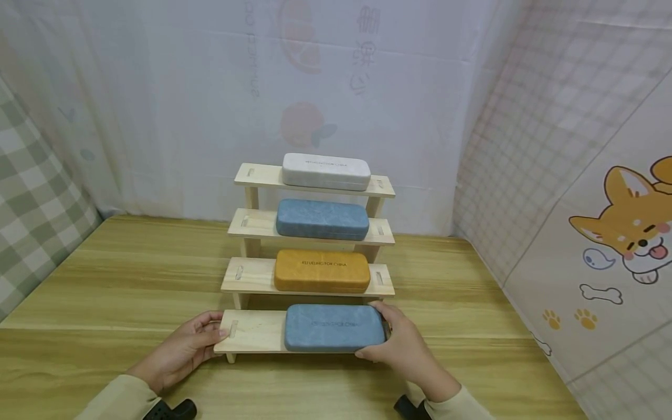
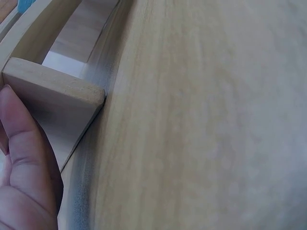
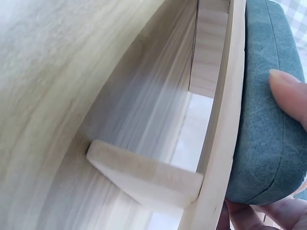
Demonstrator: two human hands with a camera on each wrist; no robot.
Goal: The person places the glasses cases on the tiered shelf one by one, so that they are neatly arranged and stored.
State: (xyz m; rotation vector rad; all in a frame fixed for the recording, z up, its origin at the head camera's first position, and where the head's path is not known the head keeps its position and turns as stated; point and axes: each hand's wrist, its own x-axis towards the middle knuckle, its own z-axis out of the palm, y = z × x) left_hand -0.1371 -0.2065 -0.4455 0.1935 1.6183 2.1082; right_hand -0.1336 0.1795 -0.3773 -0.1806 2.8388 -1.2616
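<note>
A blue glasses case lies on the lowest board of a stepped wooden display rack, toward its right end. My right hand grips the right end of this case, thumb at the front and fingers behind. In the right wrist view the thumb presses the side of the blue case, which sits against the board. My left hand holds the left end of the lowest board, thumb on its top. From the left wrist view, the fingers are beside the rack's wooden leg.
Higher boards carry a mustard-yellow glasses case, another blue case and a white case at the top. The rack stands on a wood-grain table. A pale curtain hangs behind, and a printed cloth borders the right.
</note>
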